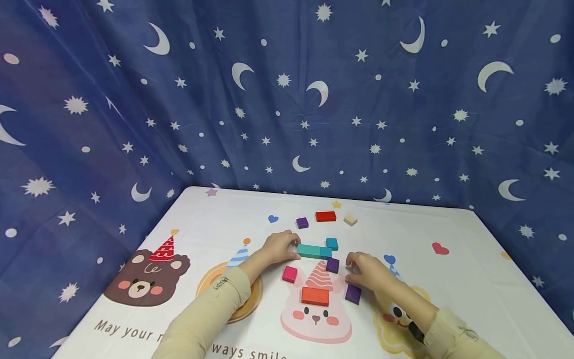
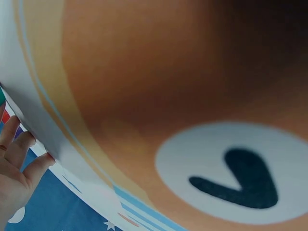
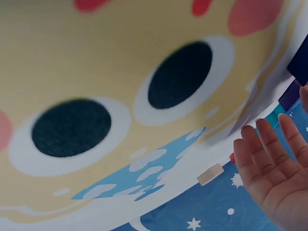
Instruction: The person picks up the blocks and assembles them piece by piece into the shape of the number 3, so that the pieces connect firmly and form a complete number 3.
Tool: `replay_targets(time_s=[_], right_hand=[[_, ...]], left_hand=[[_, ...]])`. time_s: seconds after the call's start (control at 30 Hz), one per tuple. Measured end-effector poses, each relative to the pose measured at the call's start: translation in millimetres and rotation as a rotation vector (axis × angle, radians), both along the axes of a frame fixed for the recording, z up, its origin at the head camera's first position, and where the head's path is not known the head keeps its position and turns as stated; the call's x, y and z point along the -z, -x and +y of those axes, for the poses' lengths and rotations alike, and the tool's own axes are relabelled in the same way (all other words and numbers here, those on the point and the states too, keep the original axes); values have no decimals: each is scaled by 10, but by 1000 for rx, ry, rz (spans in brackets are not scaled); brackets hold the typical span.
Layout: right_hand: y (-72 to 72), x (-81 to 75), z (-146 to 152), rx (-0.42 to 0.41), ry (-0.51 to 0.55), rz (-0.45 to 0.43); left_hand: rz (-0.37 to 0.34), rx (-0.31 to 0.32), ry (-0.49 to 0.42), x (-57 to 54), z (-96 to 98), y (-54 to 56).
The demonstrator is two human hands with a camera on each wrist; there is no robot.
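Observation:
In the head view a long teal block [image 1: 309, 251] lies end to end with a blue block [image 1: 325, 253]. My left hand [image 1: 280, 248] pinches the teal block's left end between thumb and fingers. My right hand [image 1: 366, 269] is apart from the row, its fingers loosely bent with nothing between them. Nearest to it are a purple block [image 1: 332, 265] at its left and another purple block [image 1: 353, 293] below the thumb. The right wrist view shows the right hand [image 3: 274, 168] with its fingers spread. Only part of the left hand [image 2: 19, 168] shows in the left wrist view.
Another blue block [image 1: 332, 244] sits behind the row. Farther back are a purple block [image 1: 302, 223], a red block [image 1: 325, 216] and a cream block [image 1: 351, 220]. A pink block [image 1: 289, 273] and an orange-red block [image 1: 315, 296] lie nearer on the printed white tablecloth [image 1: 403, 224].

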State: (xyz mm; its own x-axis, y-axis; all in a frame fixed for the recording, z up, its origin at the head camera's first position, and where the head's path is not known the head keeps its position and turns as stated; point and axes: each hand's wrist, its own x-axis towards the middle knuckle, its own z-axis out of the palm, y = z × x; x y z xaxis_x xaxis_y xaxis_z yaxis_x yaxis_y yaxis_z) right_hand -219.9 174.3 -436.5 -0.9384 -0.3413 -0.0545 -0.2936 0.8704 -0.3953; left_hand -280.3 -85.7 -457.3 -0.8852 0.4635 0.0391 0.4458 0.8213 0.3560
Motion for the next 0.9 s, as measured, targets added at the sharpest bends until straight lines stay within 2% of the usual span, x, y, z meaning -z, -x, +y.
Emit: replay_targets(time_s=[0.33, 0.6, 0.8, 0.9], right_hand=[[-95, 25, 108, 1, 22, 34], [-145, 36, 173, -30, 41, 59], [-235, 30, 241, -84, 35, 87], [-299, 19, 273, -108, 42, 72]], left_hand=[[-13, 1, -11, -10, 11, -1], [-27, -12, -10, -46, 6, -11], [-28, -12, -19, -24, 13, -10], [-27, -20, -13, -15, 8, -10]])
